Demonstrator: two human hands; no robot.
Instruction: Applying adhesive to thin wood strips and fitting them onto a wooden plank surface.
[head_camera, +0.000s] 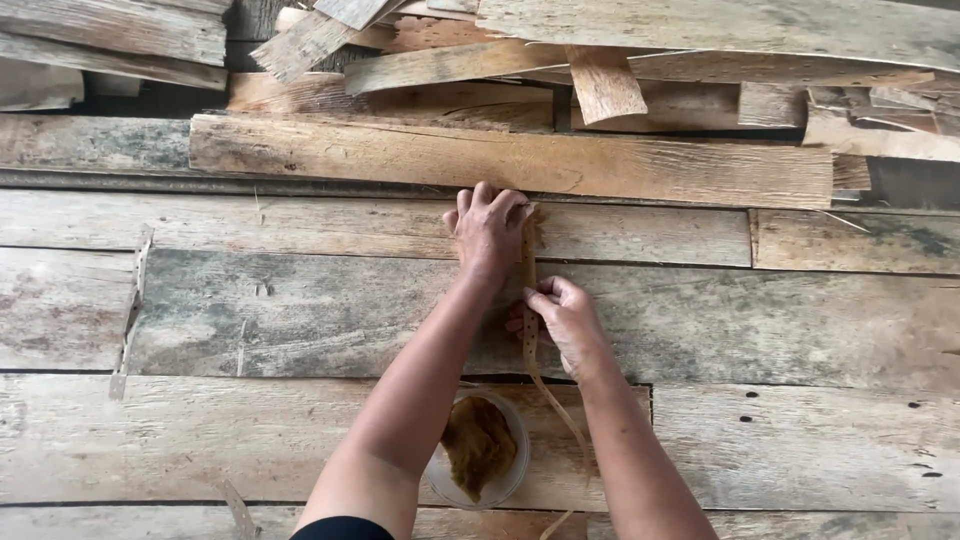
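Note:
A long thin tan strip (529, 345) of bamboo or bark lies across the weathered planks, running from the far plank toward me. My left hand (487, 226) presses its far end down with fingers curled over it. My right hand (565, 317) pinches the strip lower down between thumb and fingers. The strip's loose tail curves down past my right forearm to the bottom edge. A small clear bowl (502, 480) holding a brown fibrous lump (478, 440) sits under my left forearm, partly hidden by it.
The floor is wide grey wooden planks (300, 310). A pale plank (510, 160) lies crosswise just beyond my left hand. Behind it is a loose pile of wood scraps and boards (600, 60). A thin splinter strip (132, 310) lies at the left.

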